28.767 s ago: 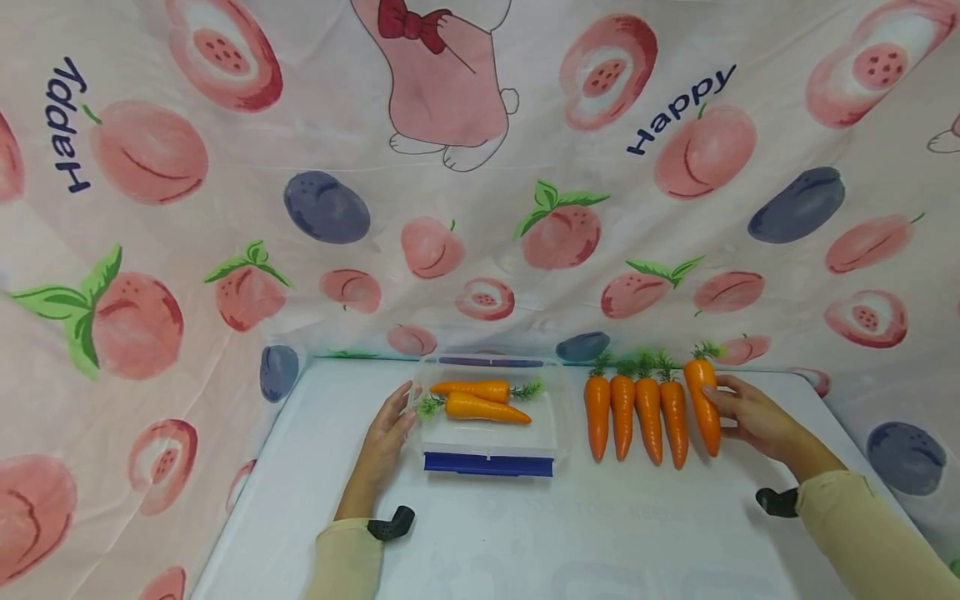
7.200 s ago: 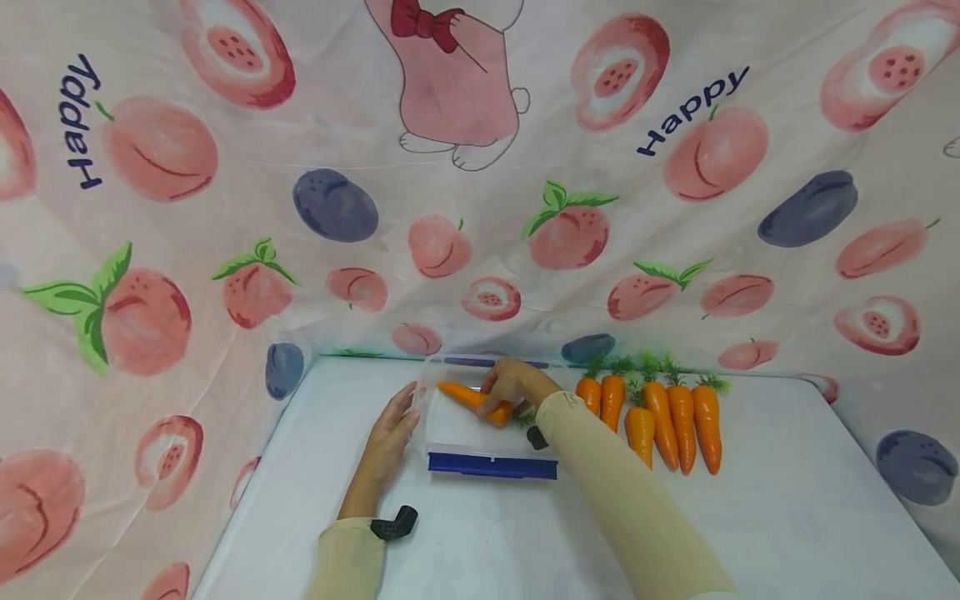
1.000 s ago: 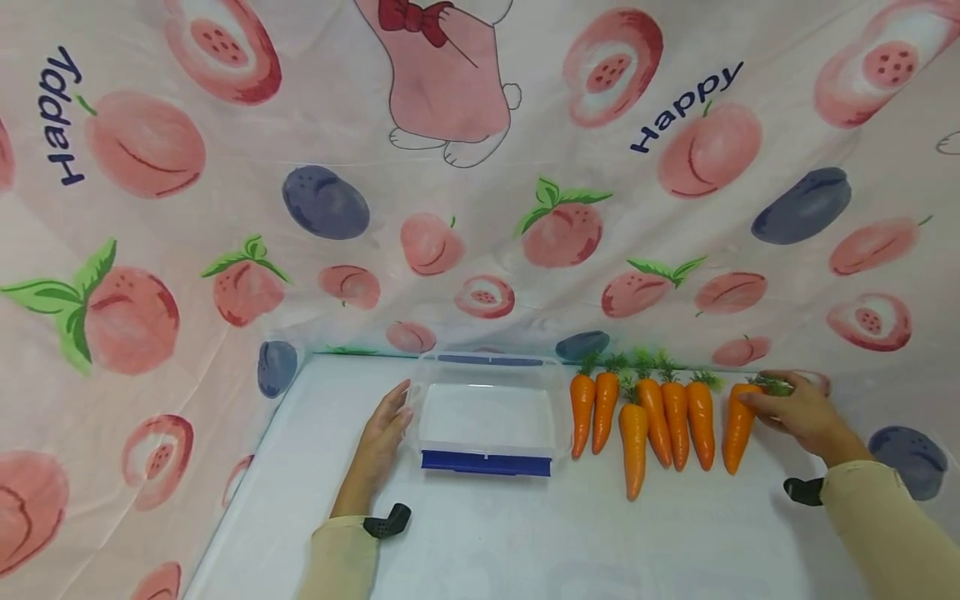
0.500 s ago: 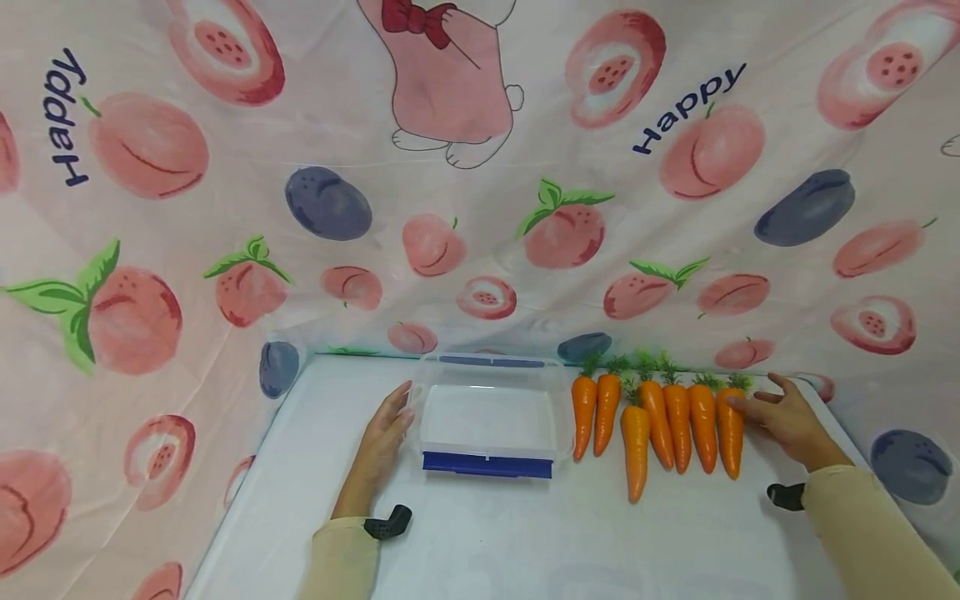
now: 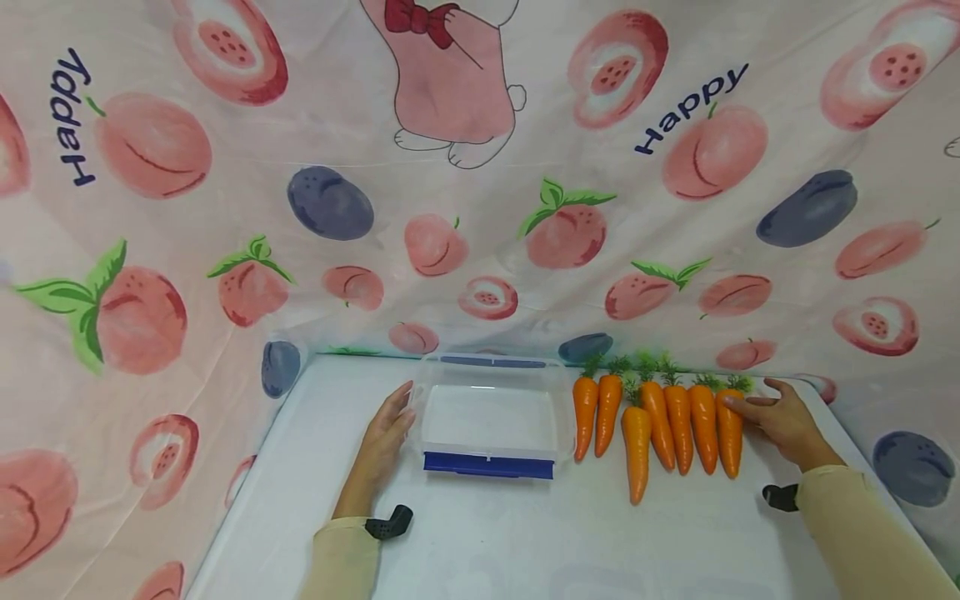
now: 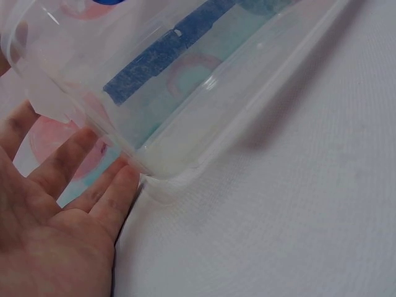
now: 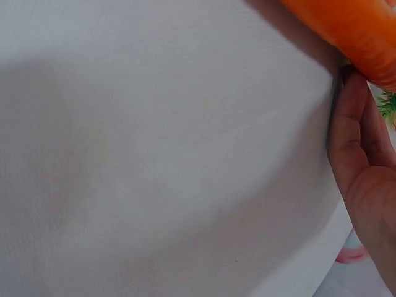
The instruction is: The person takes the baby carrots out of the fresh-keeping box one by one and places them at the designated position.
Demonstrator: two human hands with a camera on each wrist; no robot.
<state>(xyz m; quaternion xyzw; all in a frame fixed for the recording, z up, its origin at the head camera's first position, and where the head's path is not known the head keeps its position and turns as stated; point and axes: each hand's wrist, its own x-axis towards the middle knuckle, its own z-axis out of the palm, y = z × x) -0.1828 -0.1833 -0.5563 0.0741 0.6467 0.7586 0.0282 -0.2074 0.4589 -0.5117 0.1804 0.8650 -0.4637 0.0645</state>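
Note:
A clear plastic box [image 5: 487,417] with blue clips stands in the middle of the white table, nothing inside it. My left hand [image 5: 382,442] rests against its left wall; in the left wrist view the extended fingers [image 6: 114,192] touch the box's side. To the right of the box, several orange carrots [image 5: 678,425] with green tops lie side by side, one carrot [image 5: 636,454] lower than the others. My right hand [image 5: 787,425] touches the rightmost carrot [image 5: 730,437] near its top; in the right wrist view its fingers [image 7: 349,117] lie fairly straight against the carrot's side.
The white table [image 5: 495,542] extends in front of the box and carrots. A fruit-printed cloth [image 5: 480,200] hangs behind the table and along both sides, close to the carrot tops.
My right hand has moved the rightmost carrot left, up beside the row, and its fingers have eased from gripping to touching. The left hand stays at the box.

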